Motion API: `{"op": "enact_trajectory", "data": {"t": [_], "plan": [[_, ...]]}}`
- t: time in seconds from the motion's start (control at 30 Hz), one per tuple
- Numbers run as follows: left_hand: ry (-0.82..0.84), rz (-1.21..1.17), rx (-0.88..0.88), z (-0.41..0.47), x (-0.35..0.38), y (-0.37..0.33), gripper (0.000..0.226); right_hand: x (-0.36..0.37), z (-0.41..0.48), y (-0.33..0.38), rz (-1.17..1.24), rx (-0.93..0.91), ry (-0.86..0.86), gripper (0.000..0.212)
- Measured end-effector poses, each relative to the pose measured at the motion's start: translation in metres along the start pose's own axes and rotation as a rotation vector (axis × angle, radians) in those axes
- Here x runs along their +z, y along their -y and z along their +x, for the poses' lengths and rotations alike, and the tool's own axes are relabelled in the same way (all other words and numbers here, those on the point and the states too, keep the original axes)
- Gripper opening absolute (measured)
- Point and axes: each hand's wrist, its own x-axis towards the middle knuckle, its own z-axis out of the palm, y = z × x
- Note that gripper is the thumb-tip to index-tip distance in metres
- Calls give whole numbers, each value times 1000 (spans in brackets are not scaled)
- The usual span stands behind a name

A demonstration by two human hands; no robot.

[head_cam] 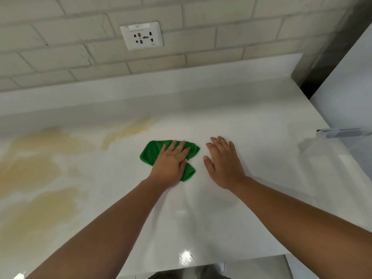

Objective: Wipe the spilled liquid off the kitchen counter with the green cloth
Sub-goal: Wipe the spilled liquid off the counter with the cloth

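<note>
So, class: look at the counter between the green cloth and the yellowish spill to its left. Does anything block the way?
Nothing visible does. The left hand presses flat on the green cloth, and only bare white counter separates it from the yellowish spill. The right hand rests on the other side.

— What colour is the cloth (153,153)?
— Bright green, plain, no pattern

— And the counter (231,121)?
— Glossy white, with pale yellow-brown blotches of spilled liquid (40,154) across the left of the frame

— The wall (60,47) at the top?
— Off-white brick pattern with grey joints

— The socket plate (142,35) at upper centre?
— White, with dark holes plus one red and one blue mark

— Anything on the right edge?
— A white panel (346,77) with a dark grey strip behind it
</note>
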Motion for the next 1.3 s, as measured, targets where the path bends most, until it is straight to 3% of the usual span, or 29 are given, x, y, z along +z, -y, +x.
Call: {"op": "enact_trajectory", "data": {"t": [0.1, 0.17, 0.37, 0.53, 0.63, 0.8, 0.87, 0.93, 1.0, 1.13, 1.2, 1.3], "plan": [[80, -43, 194, -45, -5, 22, 47, 8, 20, 23, 42, -36, 6, 62], [82, -61, 189, -69, -14, 56, 46, 17, 31, 40, 45, -49, 23, 64], [-44, -65, -131, -83, -49, 156, 54, 33, 51, 76, 19, -42, 39, 67], [-176, -21, -414, -28, -53, 179, 45, 44, 71, 94, -50, -12, 53, 67], [-142, -18, -329, -1, -50, 169, 45, 49, 90, 102, -61, 44, 30, 69], [69, -66, 160, -39, -47, 161, 47, 52, 105, 103, -99, 89, 16, 69], [101, -111, 260, -61, -54, 183, 49, 54, 105, 102, -122, 80, -2, 66], [52, -108, 217, -62, -61, 215, 49, 56, 105, 101, -139, 73, -7, 64], [-17, -101, 48, -40, -67, 240, 48, 58, 106, 100, -152, 70, -4, 63], [-82, -46, -201, 27, -66, 235, 47, 61, 106, 99, -173, 69, -1, 67], [-77, 7, -189, 47, -60, 215, 48, 61, 106, 99, -171, 71, -6, 67], [-33, 36, 1, 41, -51, 182, 49, 61, 106, 98, -152, 77, -7, 67]]}}
